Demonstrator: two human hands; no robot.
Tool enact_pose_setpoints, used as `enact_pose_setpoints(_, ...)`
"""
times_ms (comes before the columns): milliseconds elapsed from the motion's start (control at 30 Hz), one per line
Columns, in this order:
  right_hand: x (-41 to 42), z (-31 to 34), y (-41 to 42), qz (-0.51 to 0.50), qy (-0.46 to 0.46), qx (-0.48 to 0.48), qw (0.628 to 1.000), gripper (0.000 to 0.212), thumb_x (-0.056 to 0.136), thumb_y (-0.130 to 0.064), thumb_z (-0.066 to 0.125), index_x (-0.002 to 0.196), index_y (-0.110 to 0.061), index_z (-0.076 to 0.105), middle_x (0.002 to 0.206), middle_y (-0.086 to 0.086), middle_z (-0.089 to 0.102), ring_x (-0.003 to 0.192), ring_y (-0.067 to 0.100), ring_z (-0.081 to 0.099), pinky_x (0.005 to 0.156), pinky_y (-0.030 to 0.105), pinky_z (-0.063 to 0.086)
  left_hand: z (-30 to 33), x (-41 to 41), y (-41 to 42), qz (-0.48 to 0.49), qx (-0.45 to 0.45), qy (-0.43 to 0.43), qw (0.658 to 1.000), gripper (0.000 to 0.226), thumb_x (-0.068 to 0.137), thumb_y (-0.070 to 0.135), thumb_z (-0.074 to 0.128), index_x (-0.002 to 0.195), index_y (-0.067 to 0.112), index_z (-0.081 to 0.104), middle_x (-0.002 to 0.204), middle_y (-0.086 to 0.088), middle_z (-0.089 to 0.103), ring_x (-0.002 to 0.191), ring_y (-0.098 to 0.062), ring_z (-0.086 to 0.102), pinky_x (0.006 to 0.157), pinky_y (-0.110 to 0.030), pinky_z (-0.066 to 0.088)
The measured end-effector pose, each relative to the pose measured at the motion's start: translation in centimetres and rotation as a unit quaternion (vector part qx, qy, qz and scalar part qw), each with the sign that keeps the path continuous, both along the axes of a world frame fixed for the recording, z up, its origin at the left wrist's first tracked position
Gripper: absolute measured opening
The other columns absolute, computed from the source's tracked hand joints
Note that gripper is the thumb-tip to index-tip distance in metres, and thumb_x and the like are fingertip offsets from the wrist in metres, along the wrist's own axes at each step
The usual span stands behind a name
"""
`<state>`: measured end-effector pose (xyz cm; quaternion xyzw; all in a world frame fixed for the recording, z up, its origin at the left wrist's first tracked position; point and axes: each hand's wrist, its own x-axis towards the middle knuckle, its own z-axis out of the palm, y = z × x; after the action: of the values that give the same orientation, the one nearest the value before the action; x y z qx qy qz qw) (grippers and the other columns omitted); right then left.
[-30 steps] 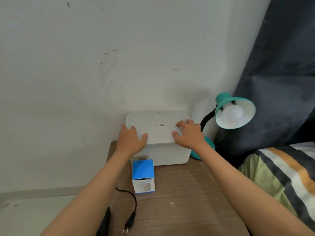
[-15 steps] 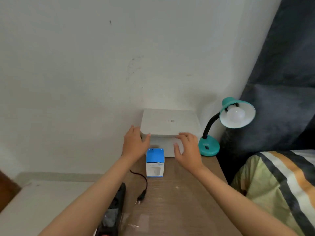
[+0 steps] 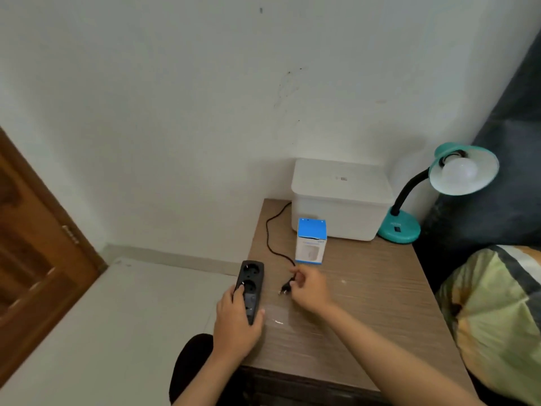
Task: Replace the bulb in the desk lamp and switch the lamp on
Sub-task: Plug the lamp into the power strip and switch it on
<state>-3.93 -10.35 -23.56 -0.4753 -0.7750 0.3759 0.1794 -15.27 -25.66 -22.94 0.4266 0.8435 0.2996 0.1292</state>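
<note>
The step in hand appears to be plugging the lamp into the power strip [image 3: 250,285], and it is best done with the strip pinned flat on the wooden table [image 3: 374,303] while the plug [image 3: 286,288] is turned until its two pins face a free socket squarely, then pressed straight in — no rocking. Slack in the black cord [image 3: 270,230] should be kept clear of the blue bulb box [image 3: 311,241]. The left hand [image 3: 237,320] is closed around the near end of the strip, thumb resting on its top face. The right hand [image 3: 310,288] is pinched shut on the plug, pins pointing toward the strip but not yet touching it. The teal desk lamp [image 3: 439,197] stands at the table's far right corner beside a white lidded container [image 3: 339,197] — a bulb [image 3: 459,171] sits in its shade, unlit
</note>
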Motion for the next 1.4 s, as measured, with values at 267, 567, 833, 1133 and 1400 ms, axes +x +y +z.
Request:
enact_pose_setpoints(267, -2.3, -0.3, -0.4, -0.111, -0.028, -0.058, 0.992, 0.008, 0.08, -0.018, 0.068, 0.088, -0.018, 0.07, 0.092, 0.001, 0.07, 0.087, 0.015, 0.063, 0.081, 0.028, 0.052, -0.6, 0.5, -0.1, 0.03, 0.016, 0.024, 0.999, 0.067, 0.085, 0.039, 0.055, 0.141, 0.016, 0.027, 0.145, -0.002, 0.034, 0.129, -0.018, 0.035, 0.094, -0.029, 0.045)
enact_pose_setpoints(567, -3.6, 2.2, -0.7, -0.222, 0.193, -0.359, 0.886, 0.019, 0.072, 0.003, 0.069, 0.082, -0.012, 0.063, 0.084, 0.008, 0.064, 0.071, 0.016, 0.056, 0.055, 0.027, 0.046, -1.0, 0.5, -0.2, 0.029, 0.002, 0.042, 0.999, 0.069, 0.086, 0.039, 0.052, 0.143, 0.012, 0.024, 0.148, -0.002, 0.03, 0.128, -0.018, 0.037, 0.089, -0.028, 0.048)
enact_pose_setpoints(833, -6.2, 3.9, -1.5, -0.15, 0.29, -0.352, 0.877, 0.018, 0.074, 0.001, 0.074, 0.084, -0.011, 0.065, 0.082, 0.006, 0.068, 0.077, 0.015, 0.063, 0.063, 0.024, 0.05, -1.1, 0.5, -0.1, 0.031, -0.01, 0.051, 0.998, 0.069, 0.087, 0.042, 0.048, 0.143, 0.011, 0.021, 0.147, -0.002, 0.03, 0.122, -0.017, 0.043, 0.085, -0.026, 0.048)
enact_pose_setpoints(1133, -7.8, 2.7, -2.1, -0.052, 0.139, -0.052, 0.988, 0.015, 0.072, -0.01, 0.077, 0.076, -0.018, 0.066, 0.073, -0.005, 0.064, 0.067, 0.008, 0.059, 0.069, 0.024, 0.051, -1.3, 0.3, -0.1, 0.031, -0.005, 0.051, 0.998, 0.07, 0.087, 0.041, 0.047, 0.144, 0.011, 0.022, 0.147, -0.003, 0.031, 0.123, -0.017, 0.042, 0.084, -0.027, 0.05)
enact_pose_setpoints(1400, -8.4, 2.9, -2.6, -0.019, 0.122, -0.01, 0.992, 0.013, 0.073, -0.011, 0.076, 0.084, -0.008, 0.07, 0.076, 0.0, 0.066, 0.067, 0.009, 0.06, 0.071, 0.028, 0.055, -1.5, 0.3, -0.1, 0.032, -0.002, 0.054, 0.998, 0.07, 0.086, 0.042, 0.048, 0.143, 0.012, 0.022, 0.146, -0.002, 0.032, 0.123, -0.016, 0.042, 0.082, -0.025, 0.05)
